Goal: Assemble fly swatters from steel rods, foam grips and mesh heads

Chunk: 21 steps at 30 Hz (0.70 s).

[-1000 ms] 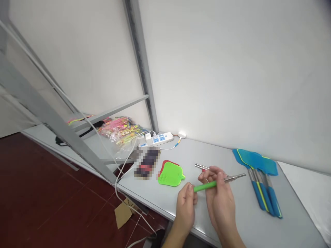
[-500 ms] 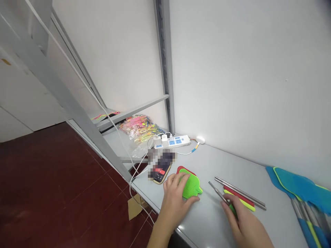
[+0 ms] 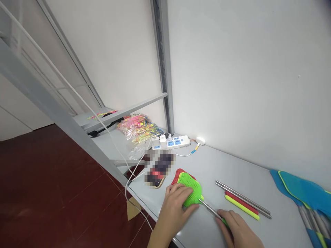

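My left hand (image 3: 174, 205) is closed on a bright green perforated fly swatter head (image 3: 192, 182), thumb at its lower edge and fingers over its left side. Beneath it, a red swatter head (image 3: 178, 175) shows at the upper left. With my right hand (image 3: 239, 229) I grip a green-handled metal rod (image 3: 210, 209), its handle mostly hidden by my fingers. The rod's tip meets the short neck of the green head; whether it is inserted I cannot tell. Right of my hands lie steel rods (image 3: 243, 197), a red handle (image 3: 248, 204) and a yellow handle (image 3: 241, 207).
A partly blurred phone (image 3: 159, 182) lies left of the swatter heads. Behind it are a white power strip (image 3: 170, 142) and loose cables. Blue swatters (image 3: 302, 186) rest at the right. A grey metal frame (image 3: 62, 110) stands left, with a bag of colourful items (image 3: 139, 127) behind it.
My right hand has brought the metal rod left and down, so its tip now touches the green head's neck. The left hand keeps its hold, and more of the red head shows.
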Available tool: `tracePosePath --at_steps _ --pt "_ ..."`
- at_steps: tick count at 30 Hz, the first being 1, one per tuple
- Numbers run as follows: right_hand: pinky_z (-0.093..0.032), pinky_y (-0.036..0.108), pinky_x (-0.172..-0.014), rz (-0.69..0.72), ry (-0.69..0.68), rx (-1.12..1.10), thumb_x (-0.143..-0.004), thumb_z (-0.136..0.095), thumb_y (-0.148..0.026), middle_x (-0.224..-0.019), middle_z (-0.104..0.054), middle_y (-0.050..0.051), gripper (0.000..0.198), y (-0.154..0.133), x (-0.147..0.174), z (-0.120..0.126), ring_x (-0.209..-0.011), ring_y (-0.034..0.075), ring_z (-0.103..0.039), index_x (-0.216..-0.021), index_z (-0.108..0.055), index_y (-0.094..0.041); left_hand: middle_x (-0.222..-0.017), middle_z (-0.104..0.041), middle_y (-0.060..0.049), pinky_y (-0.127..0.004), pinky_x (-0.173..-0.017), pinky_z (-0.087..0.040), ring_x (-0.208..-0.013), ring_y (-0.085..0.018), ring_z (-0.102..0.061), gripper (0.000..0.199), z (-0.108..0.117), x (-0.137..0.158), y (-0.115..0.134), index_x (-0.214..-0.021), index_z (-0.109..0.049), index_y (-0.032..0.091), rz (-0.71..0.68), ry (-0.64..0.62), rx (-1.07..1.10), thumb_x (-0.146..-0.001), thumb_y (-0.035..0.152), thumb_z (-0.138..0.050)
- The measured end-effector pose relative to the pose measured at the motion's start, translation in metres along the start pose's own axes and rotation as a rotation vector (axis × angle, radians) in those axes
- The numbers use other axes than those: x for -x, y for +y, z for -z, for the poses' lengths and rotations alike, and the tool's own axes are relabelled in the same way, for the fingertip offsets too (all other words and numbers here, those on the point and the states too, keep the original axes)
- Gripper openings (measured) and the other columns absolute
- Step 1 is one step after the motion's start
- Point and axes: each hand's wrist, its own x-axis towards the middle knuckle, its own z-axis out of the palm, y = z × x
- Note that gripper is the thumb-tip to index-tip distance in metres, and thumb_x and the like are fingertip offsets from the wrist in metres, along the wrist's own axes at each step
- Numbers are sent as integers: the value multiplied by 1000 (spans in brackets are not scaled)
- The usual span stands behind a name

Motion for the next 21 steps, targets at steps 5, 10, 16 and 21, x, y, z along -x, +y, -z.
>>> tracePosePath --at_steps 5,10,16,21 --pt "-51 20 -48 -47 -24 5 -94 -43 -48 -84 -69 3 30 -2 1 2 -72 16 -69 -100 -66 -30 -127 -61 -6 -47 -95 -39 -116 -31 -50 59 -1 1 1 -118 -62 28 -5 4 -37 -65 43 -83" --pt "-51 20 -52 -75 -2 13 -96 -41 -46 -85 -67 3 28 -8 -1 6 -76 17 -69 -100 -64 -29 -130 -59 -7 -49 -100 -36 -121 -31 -49 51 0 1 5 -121 -62 29 -12 8 -56 -72 31 -78" --pt "-51 22 -53 -103 34 8 -96 -40 -44 -86 -67 2 27 -15 -2 9 -77 17 -68 -98 -63 -29 -123 -65 -9 -51 -101 -39 -119 -29 -53 30 3 2 4 -117 -65 26 -68 56 -19 -88 32 -60" --pt "-52 24 -54 -163 58 -36 -96 -40 -45 -90 -69 4 29 -18 -4 13 -80 19 -68 -100 -64 -28 -121 -67 -7 -46 -100 -44 -121 -25 -53 29 -7 1 -15 -119 -64 25 -153 207 38 -93 22 -52"
